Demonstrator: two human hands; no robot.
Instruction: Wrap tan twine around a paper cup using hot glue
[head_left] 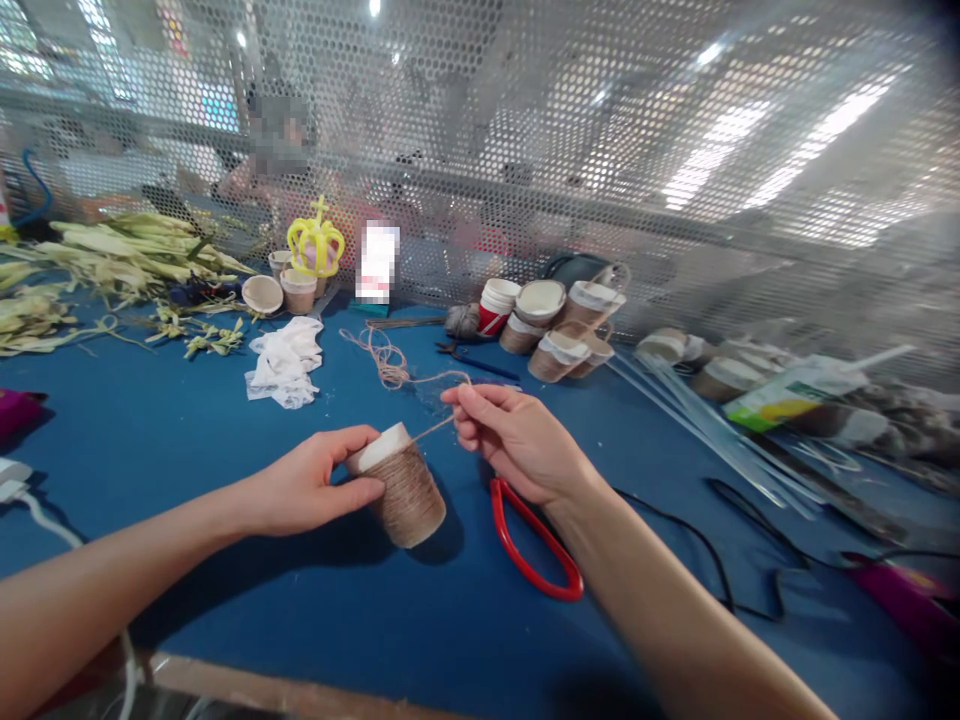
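My left hand grips a tilted paper cup whose side is wound with brown twine; a white band shows at the end near my fingers. From that band a strand of twine runs taut to my right hand, which pinches it between thumb and fingers. Beyond my right hand the strand leads back to a loose tangle of twine on the blue table. Red-handled scissors lie under my right wrist, their blades hidden.
White crumpled cloth, pale husks and a yellow crown on cups lie at the back left. Several twine-wrapped cups, glue sticks and a bottle stand or lie rightward. A perforated metal screen closes the back.
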